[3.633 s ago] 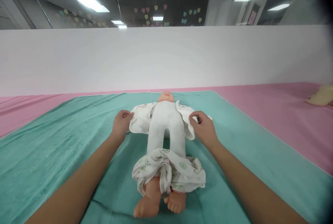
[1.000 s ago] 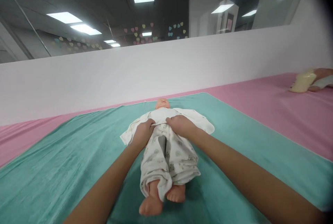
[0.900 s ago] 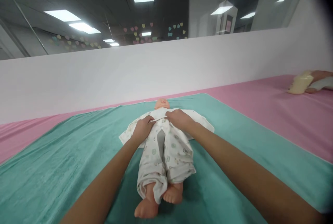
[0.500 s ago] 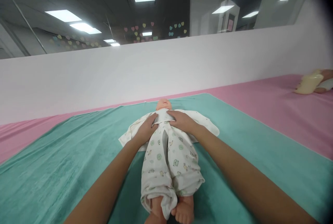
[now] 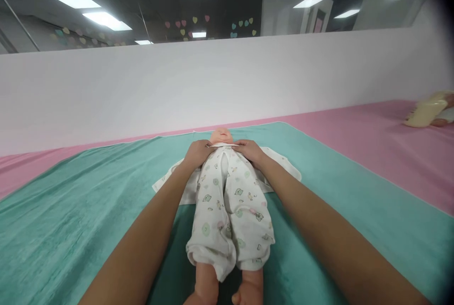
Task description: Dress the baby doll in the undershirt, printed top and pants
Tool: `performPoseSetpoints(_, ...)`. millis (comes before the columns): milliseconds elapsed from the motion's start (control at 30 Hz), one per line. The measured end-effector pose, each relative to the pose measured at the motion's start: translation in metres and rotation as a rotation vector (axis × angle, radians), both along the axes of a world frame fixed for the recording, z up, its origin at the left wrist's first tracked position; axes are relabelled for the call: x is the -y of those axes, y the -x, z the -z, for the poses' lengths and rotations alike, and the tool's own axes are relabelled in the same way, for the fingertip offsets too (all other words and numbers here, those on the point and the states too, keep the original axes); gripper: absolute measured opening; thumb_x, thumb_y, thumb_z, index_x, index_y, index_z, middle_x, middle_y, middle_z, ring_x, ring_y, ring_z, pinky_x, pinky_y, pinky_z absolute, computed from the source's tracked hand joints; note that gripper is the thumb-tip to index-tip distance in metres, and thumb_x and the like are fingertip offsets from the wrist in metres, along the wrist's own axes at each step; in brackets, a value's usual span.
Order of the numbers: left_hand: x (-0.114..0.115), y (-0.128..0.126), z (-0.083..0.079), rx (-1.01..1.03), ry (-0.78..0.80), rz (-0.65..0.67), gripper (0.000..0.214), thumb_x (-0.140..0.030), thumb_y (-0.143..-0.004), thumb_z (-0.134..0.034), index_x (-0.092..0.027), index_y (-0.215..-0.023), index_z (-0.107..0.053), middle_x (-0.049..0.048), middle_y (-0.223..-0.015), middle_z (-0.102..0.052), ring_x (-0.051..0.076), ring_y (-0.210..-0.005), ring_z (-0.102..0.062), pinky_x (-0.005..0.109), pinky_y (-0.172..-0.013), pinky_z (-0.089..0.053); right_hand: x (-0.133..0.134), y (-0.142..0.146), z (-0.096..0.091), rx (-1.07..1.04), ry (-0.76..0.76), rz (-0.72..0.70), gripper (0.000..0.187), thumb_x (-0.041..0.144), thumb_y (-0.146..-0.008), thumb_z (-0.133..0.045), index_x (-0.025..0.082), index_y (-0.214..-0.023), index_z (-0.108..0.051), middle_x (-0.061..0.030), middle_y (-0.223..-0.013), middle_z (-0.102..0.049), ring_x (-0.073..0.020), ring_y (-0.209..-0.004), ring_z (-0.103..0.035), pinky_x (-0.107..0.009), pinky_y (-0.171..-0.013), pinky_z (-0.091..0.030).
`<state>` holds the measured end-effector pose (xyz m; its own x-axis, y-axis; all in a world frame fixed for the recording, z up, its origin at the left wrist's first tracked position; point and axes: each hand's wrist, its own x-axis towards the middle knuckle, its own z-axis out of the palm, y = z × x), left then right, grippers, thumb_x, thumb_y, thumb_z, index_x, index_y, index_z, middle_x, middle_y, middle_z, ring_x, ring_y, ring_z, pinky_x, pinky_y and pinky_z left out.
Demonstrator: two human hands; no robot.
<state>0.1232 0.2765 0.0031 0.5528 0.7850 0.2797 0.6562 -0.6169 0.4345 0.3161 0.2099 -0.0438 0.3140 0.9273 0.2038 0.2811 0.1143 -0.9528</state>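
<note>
A baby doll (image 5: 222, 135) lies on its back on a teal towel (image 5: 71, 210), head away from me, bare feet near the bottom edge. White printed baby trousers (image 5: 227, 205) cover its legs and body up to the chest. My left hand (image 5: 197, 152) and my right hand (image 5: 249, 150) grip the trousers' waistband at the doll's chest, fingers curled on the cloth. An open white printed top (image 5: 280, 165) is spread under the doll.
The towel lies on a pink sheet (image 5: 372, 153). A white partition wall (image 5: 227, 82) stands behind. At the far right edge a cream-coloured object (image 5: 427, 112) lies on the pink sheet.
Both hands have pulled the trousers from the doll's ankles up over its legs and body to its chest. The waistband went from the hips to just under the chin during the last second.
</note>
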Motion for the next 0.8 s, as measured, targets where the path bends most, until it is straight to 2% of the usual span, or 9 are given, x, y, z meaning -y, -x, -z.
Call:
performPoseSetpoints(100, 0.001, 0.003, 0.006, 0.123, 0.097, -0.051, 0.029, -0.045, -0.074, -0.054, -0.019, -0.086, -0.061, 0.0024, -0.081, -0.065, 0.017, -0.07, -0.055, 0.024, -0.058, -0.035, -0.003, 0.001, 0.007, -0.023, -0.005, 0.069, 0.033, 0.037, -0.062, -0.064, 0.018, -0.089, -0.065, -0.0018, -0.085, -0.066, -0.0177, -0.082, -0.059, -0.029, -0.076, -0.044)
performPoseSetpoints(200, 0.01, 0.012, 0.013, 0.164, 0.077, -0.041, 0.029, -0.047, -0.076, -0.052, -0.02, -0.085, -0.059, 0.0009, -0.075, -0.061, 0.016, -0.067, -0.053, 0.024, -0.056, -0.034, 0.004, 0.006, 0.011, -0.012, -0.051, 0.122, 0.037, 0.039, -0.062, -0.065, 0.019, -0.093, -0.062, -0.0026, -0.092, -0.065, -0.0167, -0.087, -0.058, -0.03, -0.081, -0.043)
performPoseSetpoints(300, 0.023, 0.024, 0.02, 0.173, 0.039, -0.067, 0.029, -0.048, -0.078, -0.048, -0.021, -0.084, -0.057, 0.0013, -0.074, -0.06, 0.017, -0.068, -0.053, 0.025, -0.059, -0.035, 0.023, 0.014, 0.012, 0.041, -0.124, 0.168, 0.039, 0.044, -0.066, -0.063, 0.018, -0.095, -0.059, -0.004, -0.097, -0.062, -0.0164, -0.09, -0.056, -0.03, -0.083, -0.042)
performPoseSetpoints(400, 0.035, 0.04, 0.028, 0.227, 0.097, -0.096, 0.03, -0.048, -0.079, -0.046, -0.02, -0.082, -0.056, 0.0016, -0.074, -0.061, 0.017, -0.069, -0.052, 0.026, -0.06, -0.036, 0.047, 0.022, 0.013, 0.147, -0.189, 0.217, 0.037, 0.05, -0.072, -0.057, 0.019, -0.091, -0.057, -0.0036, -0.096, -0.059, -0.0166, -0.089, -0.053, -0.031, -0.081, -0.041)
performPoseSetpoints(533, 0.048, 0.057, 0.036, 0.316, 0.386, -0.048, 0.03, -0.047, -0.077, -0.048, -0.018, -0.077, -0.058, 0.0005, -0.066, -0.059, 0.015, -0.061, -0.051, 0.024, -0.054, -0.037, 0.071, 0.024, 0.014, 0.218, -0.111, 0.254, 0.037, 0.056, -0.077, -0.048, 0.019, -0.078, -0.055, -0.0001, -0.08, -0.057, -0.016, -0.075, -0.05, -0.03, -0.071, -0.039)
performPoseSetpoints(633, 0.058, 0.064, 0.033, 0.403, 0.653, 0.025, 0.031, -0.046, -0.074, -0.053, -0.016, -0.08, -0.06, 0.0008, -0.062, -0.059, 0.015, -0.056, -0.053, 0.024, -0.051, -0.04, 0.079, 0.018, 0.016, 0.194, -0.053, 0.216, 0.039, 0.055, -0.08, -0.041, 0.019, -0.067, -0.051, 0.0011, -0.069, -0.054, -0.016, -0.07, -0.048, -0.029, -0.065, -0.037)
performPoseSetpoints(733, 0.065, 0.069, 0.026, 0.435, 0.841, 0.154, 0.029, -0.037, -0.069, -0.06, -0.014, -0.086, -0.062, 0.0039, -0.068, -0.064, 0.017, -0.063, -0.059, 0.027, -0.057, -0.045, 0.084, 0.01, 0.019, 0.144, 0.001, 0.113, 0.034, 0.048, -0.079, -0.044, 0.019, -0.061, -0.049, 0.0007, -0.067, -0.054, -0.0159, -0.068, -0.047, -0.028, -0.062, -0.036)
performPoseSetpoints(800, 0.067, 0.071, 0.021, 0.407, 0.921, 0.235, 0.028, -0.03, -0.066, -0.063, -0.014, -0.089, -0.063, 0.0059, -0.075, -0.067, 0.019, -0.071, -0.061, 0.029, -0.062, -0.048, 0.089, 0.005, 0.018, 0.067, 0.078, -0.009, 0.026, 0.041, -0.074, -0.051, 0.019, -0.062, -0.051, 0.0014, -0.064, -0.053, -0.0149, -0.064, -0.047, -0.027, -0.059, -0.037)
